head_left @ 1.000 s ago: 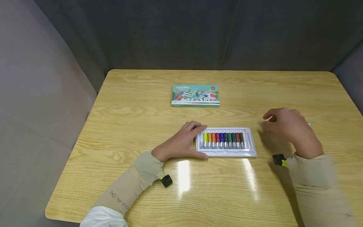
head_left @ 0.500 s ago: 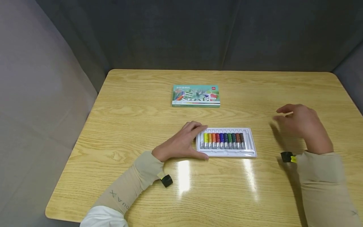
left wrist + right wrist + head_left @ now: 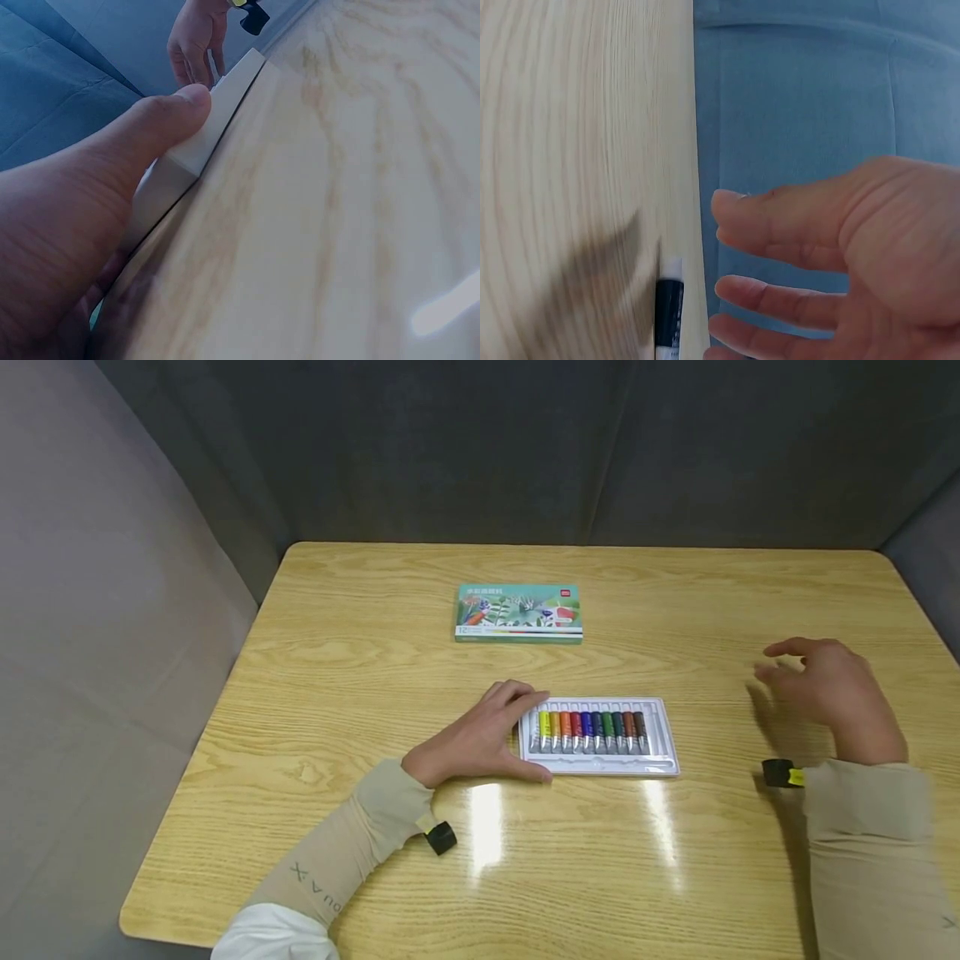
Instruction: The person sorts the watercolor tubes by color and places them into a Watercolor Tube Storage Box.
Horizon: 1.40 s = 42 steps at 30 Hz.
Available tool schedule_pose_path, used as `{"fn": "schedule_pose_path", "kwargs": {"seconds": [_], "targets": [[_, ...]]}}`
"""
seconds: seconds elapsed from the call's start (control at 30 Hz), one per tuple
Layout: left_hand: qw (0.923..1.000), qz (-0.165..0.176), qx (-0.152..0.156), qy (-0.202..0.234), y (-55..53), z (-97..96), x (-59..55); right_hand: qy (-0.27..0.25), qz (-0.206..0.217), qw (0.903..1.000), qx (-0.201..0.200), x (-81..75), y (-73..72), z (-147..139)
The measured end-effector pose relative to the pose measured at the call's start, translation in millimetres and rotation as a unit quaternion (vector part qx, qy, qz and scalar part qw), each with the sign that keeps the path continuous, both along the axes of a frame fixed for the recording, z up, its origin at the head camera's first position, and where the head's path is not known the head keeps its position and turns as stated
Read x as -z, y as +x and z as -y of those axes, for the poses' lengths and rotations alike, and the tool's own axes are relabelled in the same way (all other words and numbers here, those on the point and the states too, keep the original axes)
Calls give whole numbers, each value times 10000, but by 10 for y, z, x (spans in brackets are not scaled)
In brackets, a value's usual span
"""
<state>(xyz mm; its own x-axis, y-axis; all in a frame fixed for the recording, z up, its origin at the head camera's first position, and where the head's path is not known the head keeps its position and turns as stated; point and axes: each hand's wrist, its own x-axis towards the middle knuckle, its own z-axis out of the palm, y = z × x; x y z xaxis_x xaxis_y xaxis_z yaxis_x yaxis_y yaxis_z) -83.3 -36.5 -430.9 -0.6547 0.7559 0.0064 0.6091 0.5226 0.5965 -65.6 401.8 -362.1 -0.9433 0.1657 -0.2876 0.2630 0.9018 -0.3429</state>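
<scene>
A white plastic tray (image 3: pixel 600 768) of paint tubes (image 3: pixel 596 731) in several colours lies at the table's middle. My left hand (image 3: pixel 480 739) grips its left end, thumb at the near corner and index finger at the far one. In the left wrist view, the thumb presses against the tray's white side (image 3: pixel 161 191). Off to the right, my right hand (image 3: pixel 832 689) hovers over the table, thumb and fingers apart and holding nothing. Below it in the right wrist view lies a paint tube (image 3: pixel 669 315) with a black label and white cap; the head view hides it behind the hand.
A green paint box (image 3: pixel 517 614) with a plant print lies flat behind the tray. The wooden table (image 3: pixel 360 693) has dark cloth (image 3: pixel 450 452) behind it and grey cloth (image 3: pixel 90 652) at the left.
My right hand has moved to the right, away from the tray, with its fingers parted. The left hand, the tray and the green box have stayed in place.
</scene>
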Motion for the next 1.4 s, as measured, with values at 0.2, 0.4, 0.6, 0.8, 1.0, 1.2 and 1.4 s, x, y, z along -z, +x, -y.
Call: {"fn": "schedule_pose_path", "kwargs": {"seconds": [0.2, 0.4, 0.6, 0.8, 1.0, 1.2, 1.4], "targets": [[10000, 16, 12, -2, 2, 2, -2, 68, 192, 9998, 48, 40, 22, -128], [10000, 59, 5, 4, 2, 0, -12, 200, 110, 9997, 55, 96, 18, -164], [10000, 56, 13, 14, 0, 2, -13, 159, 129, 9998, 50, 136, 12, -170], [10000, 51, 32, 36, 2, 0, -10, 283, 143, 9995, 5, 143, 11, -151], [10000, 85, 16, 22, 5, 3, -14, 229, -97, 9990, -367, 140, -4, -112], [9999, 115, -1, -17, 6, 2, -19, 198, -82, 9988, -451, 157, -22, -57], [9999, 119, -11, -44, 6, 3, -32, 112, 45, 9989, -460, 157, -40, -3]]}}
